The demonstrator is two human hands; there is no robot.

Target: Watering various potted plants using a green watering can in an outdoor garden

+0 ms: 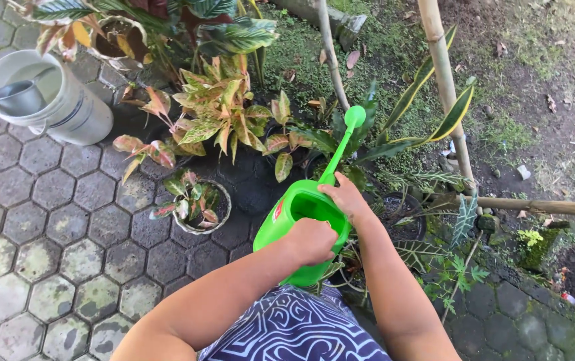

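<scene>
A bright green plastic watering can (299, 222) is held at the middle of the view, its long spout and round rose (354, 117) pointing up and away over a dark potted plant with long green leaves (341, 144). My left hand (311, 241) is closed on the can's handle at its near side. My right hand (345, 198) rests on the can's top edge by the base of the spout, fingers curled over it. Whether water is flowing cannot be told.
A grey bucket (67, 100) with a grey dipper (19, 97) inside stands at the upper left on wet hexagonal paving. Pots with pink-green leaves (217, 113) and a small pot (197, 207) sit ahead. Bamboo poles (442, 80) rise on the right over bare soil.
</scene>
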